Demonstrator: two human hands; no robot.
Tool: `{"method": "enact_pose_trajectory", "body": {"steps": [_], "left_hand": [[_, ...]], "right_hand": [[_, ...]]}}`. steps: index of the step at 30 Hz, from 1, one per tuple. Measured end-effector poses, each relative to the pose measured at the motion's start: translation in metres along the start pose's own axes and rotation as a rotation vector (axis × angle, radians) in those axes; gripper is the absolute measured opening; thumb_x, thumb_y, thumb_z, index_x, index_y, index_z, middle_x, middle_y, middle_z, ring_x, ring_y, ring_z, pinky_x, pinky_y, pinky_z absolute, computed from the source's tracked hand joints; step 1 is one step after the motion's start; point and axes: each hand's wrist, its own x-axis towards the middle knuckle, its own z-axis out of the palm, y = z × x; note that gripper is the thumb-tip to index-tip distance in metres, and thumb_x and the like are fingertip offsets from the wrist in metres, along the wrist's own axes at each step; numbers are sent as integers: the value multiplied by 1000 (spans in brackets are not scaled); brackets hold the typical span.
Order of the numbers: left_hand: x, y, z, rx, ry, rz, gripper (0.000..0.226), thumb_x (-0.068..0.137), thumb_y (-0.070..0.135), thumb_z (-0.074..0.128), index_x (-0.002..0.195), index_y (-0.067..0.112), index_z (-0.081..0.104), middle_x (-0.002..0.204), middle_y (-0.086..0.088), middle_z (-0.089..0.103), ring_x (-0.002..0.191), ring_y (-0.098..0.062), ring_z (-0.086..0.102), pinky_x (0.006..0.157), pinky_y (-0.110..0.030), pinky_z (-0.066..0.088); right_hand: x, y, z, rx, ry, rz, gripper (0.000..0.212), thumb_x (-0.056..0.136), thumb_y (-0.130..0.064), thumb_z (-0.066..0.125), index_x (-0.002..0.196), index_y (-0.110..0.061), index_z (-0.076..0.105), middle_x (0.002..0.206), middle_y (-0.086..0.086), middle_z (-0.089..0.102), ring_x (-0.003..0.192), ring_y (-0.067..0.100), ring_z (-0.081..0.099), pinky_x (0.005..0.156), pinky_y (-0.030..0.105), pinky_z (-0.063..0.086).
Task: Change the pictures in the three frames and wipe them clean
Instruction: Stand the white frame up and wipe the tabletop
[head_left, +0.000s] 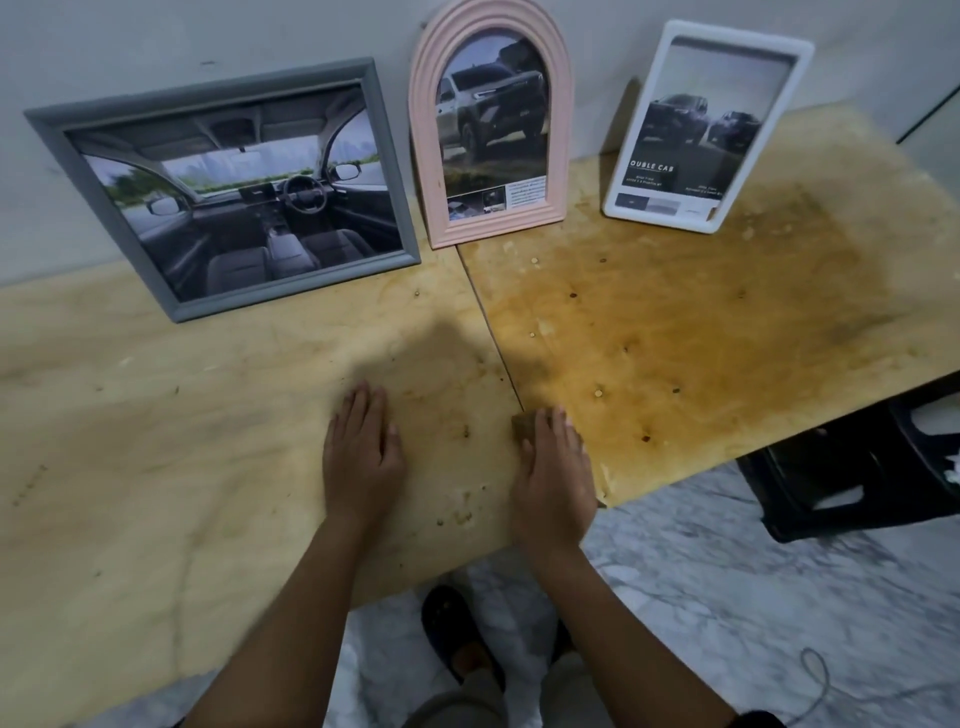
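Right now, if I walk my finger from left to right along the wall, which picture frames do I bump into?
grey frame with the car-inside picture → pink arched frame with the truck → white frame with two dark cars

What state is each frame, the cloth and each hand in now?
Grey frame: leaning on wall, car-interior picture inside.
Pink arched frame: leaning on wall, pickup picture inside.
White frame: leaning on wall, two-pickup picture inside.
Brown cloth: on table, partly under right hand.
Left hand: flat on table, empty.
Right hand: flat, fingers on cloth.
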Motion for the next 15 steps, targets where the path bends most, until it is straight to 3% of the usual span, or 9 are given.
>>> {"method": "enact_pose_trajectory", "body": {"steps": [3, 6, 9, 15], "left_hand": [[-8, -10, -8, -59, -66, 103, 55, 92, 28, 33, 145, 11, 31, 154, -3, 22, 139, -6, 10, 116, -29, 10], [-26, -31, -15, -46, 24, 12, 48, 97, 14, 41, 143, 5, 33, 153, -9, 25, 142, -17, 16, 116, -36, 21], [-35, -43, -16, 22, 70, -27, 48, 97, 11, 40, 143, 3, 33, 152, -12, 27, 142, -25, 21, 115, -40, 20], [-34, -39, -15, -32, 107, -14, 46, 94, 9, 46, 139, 4, 41, 149, -10, 35, 140, -23, 29, 114, -37, 24]], "right_hand": [[-3, -29, 13, 3, -25, -95, 47, 92, -26, 33, 130, -11, 55, 138, 8, 51, 129, 23, 47, 107, 41, 34], [-10, -44, 20, 5, -97, -227, 46, 91, -27, 34, 127, -13, 58, 135, 6, 55, 125, 20, 52, 103, 42, 42], [-24, -42, 23, 12, -142, -395, 43, 89, -27, 38, 126, -18, 60, 133, 0, 57, 123, 15, 54, 102, 36, 42], [-60, -3, 8, 189, -312, -812, 34, 90, -27, 45, 117, -23, 66, 129, -9, 59, 124, 6, 51, 103, 30, 38]]}}
